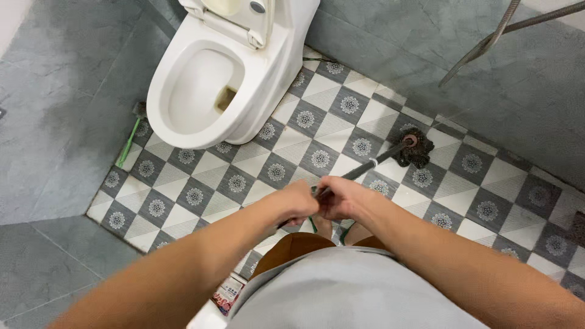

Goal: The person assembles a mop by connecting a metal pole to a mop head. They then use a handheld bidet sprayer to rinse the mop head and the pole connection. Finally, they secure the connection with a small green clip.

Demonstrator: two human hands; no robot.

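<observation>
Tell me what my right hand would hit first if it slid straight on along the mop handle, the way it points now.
Most likely the dark mop head on the patterned floor tiles. The right hand points up the handle toward it, with nothing else showing between, though depth is hard to judge.

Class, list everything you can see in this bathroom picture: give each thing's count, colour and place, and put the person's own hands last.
toilet: one, white, lid up, top left on the floor
mop: one, dark shaggy head with dark handle, head on the tiles right of centre
floor tiles: many, grey and white patterned, across the middle
brush: one, green handle, left of the toilet by the wall
hose: one, metal, top right against the grey wall
packet: one, white and red, bottom centre, partly hidden
left hand: one, gripping the mop handle
right hand: one, gripping the mop handle beside the left
</observation>
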